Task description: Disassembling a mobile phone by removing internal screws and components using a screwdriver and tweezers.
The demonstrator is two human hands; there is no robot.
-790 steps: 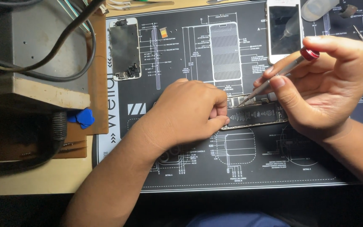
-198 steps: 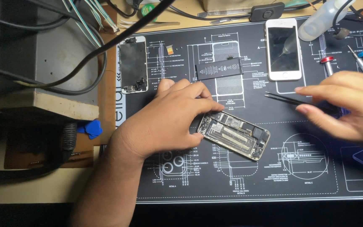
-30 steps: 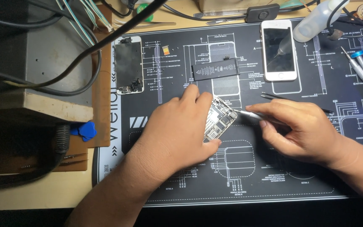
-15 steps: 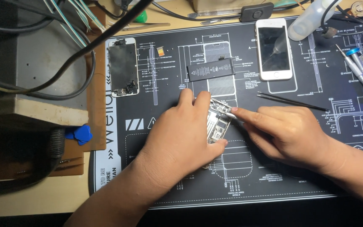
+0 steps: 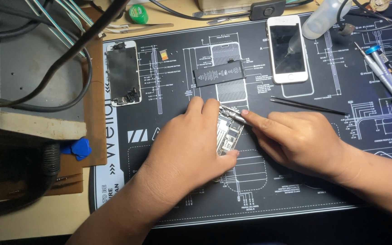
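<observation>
Hands met over an opened phone chassis [image 5: 229, 134] near the middle of a black repair mat [image 5: 169, 190] printed with white diagrams. Left hand [image 5: 189, 147] lay flat over the chassis's left half, fingers curved around its upper edge and thumb pressed against its lower right side, so that it pinned the chassis to the mat; only the right strip of exposed circuitry showed past the knuckles. Right hand [image 5: 298, 138] rested just to the right, its fingers curled in and its forefinger stretched out along a thin metal tool [image 5: 233, 115], whose tip touched the upper right corner of the chassis; how the other fingers gripped the tool could not be told.

Above the hands, apart from them, lay a black rectangular battery [image 5: 219, 73], tilted. A white phone [image 5: 287, 49] with a dark screen lay face up to its right, and a clear plastic bottle [image 5: 321, 18] beside that. Black tweezers [image 5: 308, 106] lay just above the right hand. Screwdrivers [image 5: 382, 72] with coloured caps lay at the mat's far right. A detached screen assembly [image 5: 123, 73] lay at the mat's upper left, and a blue pick [image 5: 78, 148] lay off the mat's left edge.
</observation>
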